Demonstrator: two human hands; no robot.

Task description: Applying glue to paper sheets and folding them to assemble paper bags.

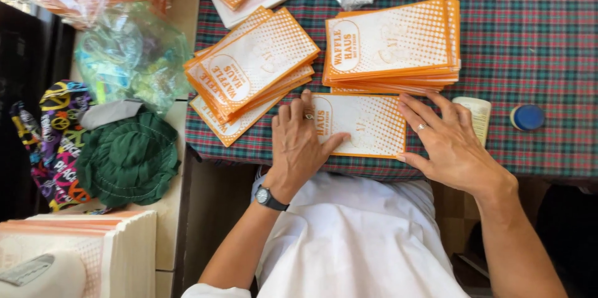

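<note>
Two hands, the left hand [298, 142] and right hand [450, 143], press flat with fingers spread on an orange-and-white paper bag [367, 125] at the near edge of the plaid-clothed tabletop [536, 55], two bag stacks [392, 42] beyond.

Plaid-clothed table [536, 42] bearing orange-white paper bag stacks [392, 42], a single bag [367, 127], blue-capped glue stick [527, 117]

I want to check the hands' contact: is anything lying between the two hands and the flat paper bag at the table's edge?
Nothing visible does. The left hand and right hand both press directly on the paper bag.
</note>
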